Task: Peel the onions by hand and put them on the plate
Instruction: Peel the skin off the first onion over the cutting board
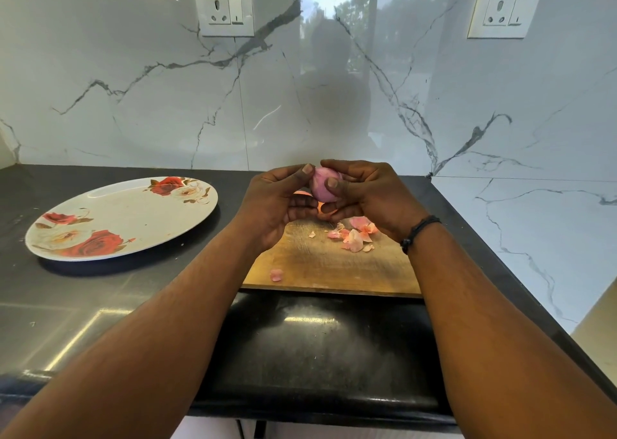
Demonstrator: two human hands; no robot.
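A pale pink, mostly peeled onion (323, 186) is held up between both hands above the wooden cutting board (320, 265). My left hand (277, 205) curls round its left side with the thumb on top. My right hand (364, 195) grips its right side, thumb pressed on the front. Something orange-pink shows under the onion between my fingers; I cannot tell what it is. Several pink skin scraps (355, 236) lie on the board beneath my right hand, and one more scrap (276, 275) lies near the board's front left. The white rose-patterned plate (133, 215) sits to the left with nothing on it.
The board and plate rest on a black counter (100, 301) whose front edge is close to me. A white marble wall with two sockets (224, 10) stands behind, and a marble side wall closes the right. A black band is on my right wrist (419, 231).
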